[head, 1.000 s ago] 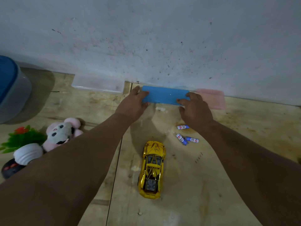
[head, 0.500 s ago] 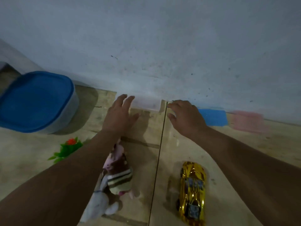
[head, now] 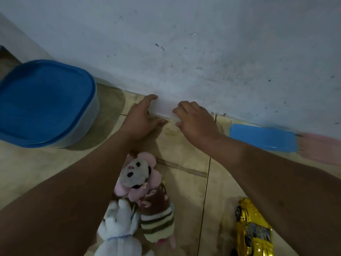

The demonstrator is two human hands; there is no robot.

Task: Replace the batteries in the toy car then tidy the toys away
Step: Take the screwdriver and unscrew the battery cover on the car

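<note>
Grey and scuffed with dark specks, the wall fills the whole top half of the view, from nine o'clock round to three. Below it runs the tan tiled floor, on which everything else lies. At nine o'clock stands a big tub with a blue lid, close to the wall.

Two bare forearms reach up from the lower corners toward twelve o'clock. The left hand and the right hand sit either side of a clear plastic box pushed against the foot of the wall; the fingers of both are spread and curled at its ends, touching it, though a firm grip cannot be told through the blur.

At six o'clock lies a heap of soft toys: a white plush nearest the bottom edge, a pink-and-grey mouse above it, and a brown striped doll just beside them on the right, all touching.

At three o'clock a flat blue box lies along the wall, with a pink box just beyond it at the edge.

The yellow toy car sits at five o'clock, under the right forearm, well apart from both hands.
</note>
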